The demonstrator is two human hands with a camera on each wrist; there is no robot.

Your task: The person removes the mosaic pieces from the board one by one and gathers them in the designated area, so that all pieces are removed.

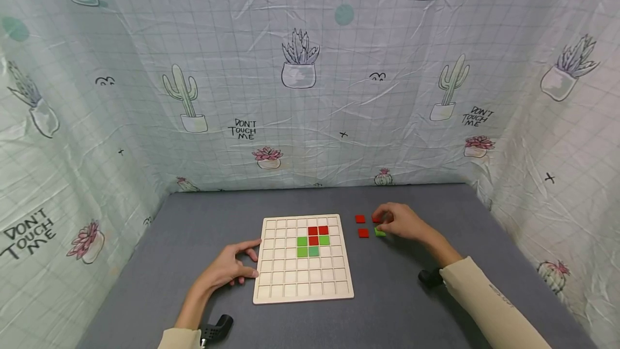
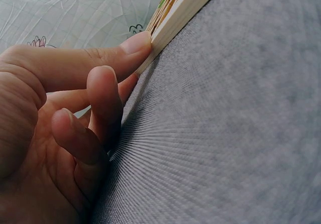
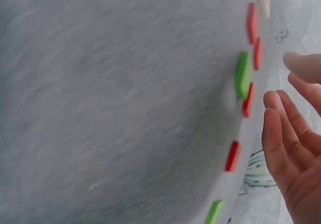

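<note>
A pale wooden grid board point(image 1: 278, 276) lies on the dark table, with several red and green square tiles set in its upper right cells. My left hand point(image 1: 227, 267) touches the board's left edge with thumb and forefinger spread apart; in the left wrist view the thumb presses the wooden side. Over the loose tiles right of the board hovers my right hand point(image 1: 403, 222). Its thumb and fingers are apart with nothing between them in the right wrist view. Below it lie a green tile point(image 1: 380, 232) and a red tile point(image 1: 375, 219), partly hidden by the fingers.
Two more red tiles, one at the back point(image 1: 360, 218) and one in front point(image 1: 363, 233), lie between the board and my right hand. Another green tile point(image 3: 214, 212) shows low in the right wrist view. A patterned cloth point(image 1: 310, 112) hangs around the table point(image 1: 387, 295).
</note>
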